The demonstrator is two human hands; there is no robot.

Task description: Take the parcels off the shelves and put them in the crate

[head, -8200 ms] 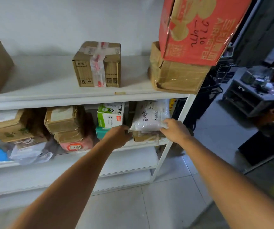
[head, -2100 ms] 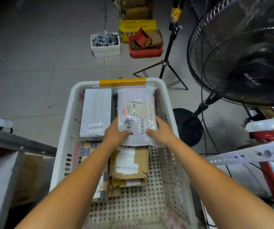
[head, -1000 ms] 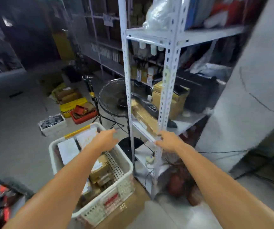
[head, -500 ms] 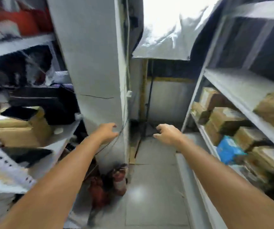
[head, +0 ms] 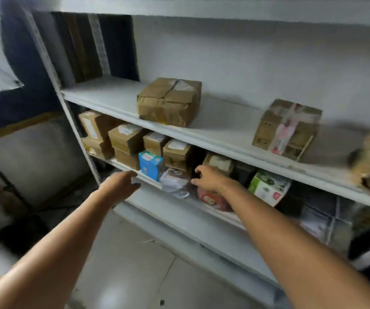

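Reaching in with both hands empty here: left hand (head: 121, 184) and right hand (head: 208, 178) each have a loose, spread grip, probably to scoop the floppy white bag (head: 174, 182) off the packed middle shelf (head: 117, 162). The crate's out of view.

floor (head: 135, 275): pale grey tiles | wall (head: 257, 52): white, plain | dark panels (head: 83, 47): upright at back left

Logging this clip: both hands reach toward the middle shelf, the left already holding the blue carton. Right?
No: the head view shows the left hand empty, the blue carton standing untouched on the middle shelf. The right hand reaches toward that shelf too.
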